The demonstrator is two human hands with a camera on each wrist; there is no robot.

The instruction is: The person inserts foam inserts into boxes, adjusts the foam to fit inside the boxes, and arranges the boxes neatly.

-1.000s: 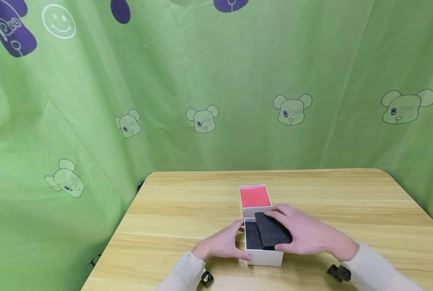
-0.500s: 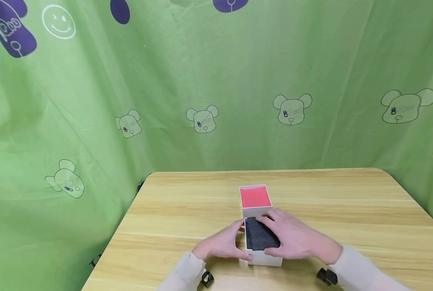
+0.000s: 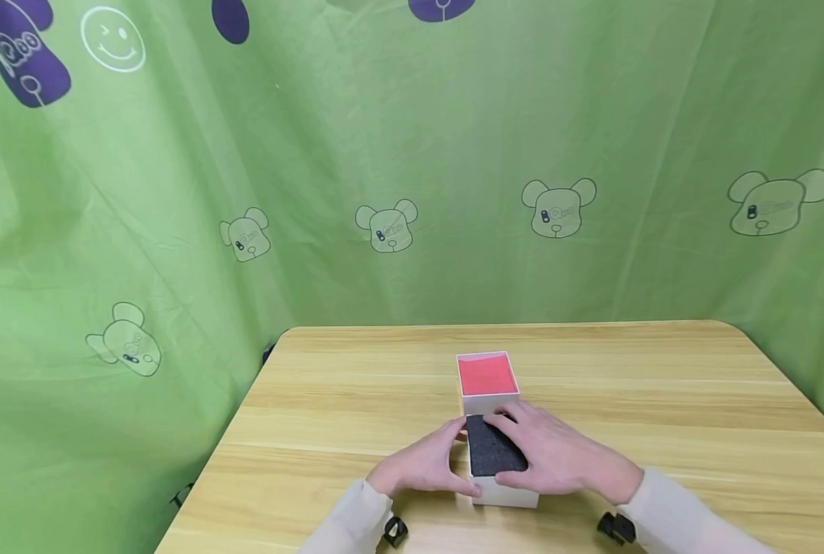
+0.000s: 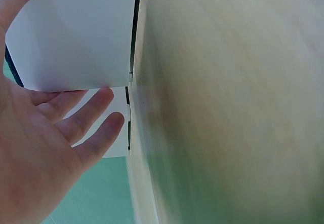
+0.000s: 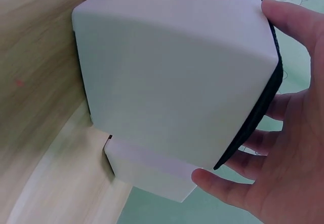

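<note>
A white open-topped box (image 3: 505,495) stands near the front of the table. My left hand (image 3: 422,462) grips its left side, thumb at the near face and fingers round the far one. The left wrist view shows the fingertips along the white wall (image 4: 76,36). Over the box's opening lies a square black foam pad (image 3: 491,452), roughly level with the rim. My right hand (image 3: 567,454) holds the pad by its near and far edges. In the right wrist view a dark edge of the foam (image 5: 253,115) projects above the wall, slightly tilted.
Right behind stands a second white box (image 3: 489,404) with a red sheet (image 3: 486,375) inside. Both are on a light wood table (image 3: 356,385). A green curtain (image 3: 453,115) with printed bear heads hangs beyond the far edge.
The right hand has moved left and down with the foam pad. The pad went from tilted up over the right side to lying flat across the opening. The left hand stays put.
</note>
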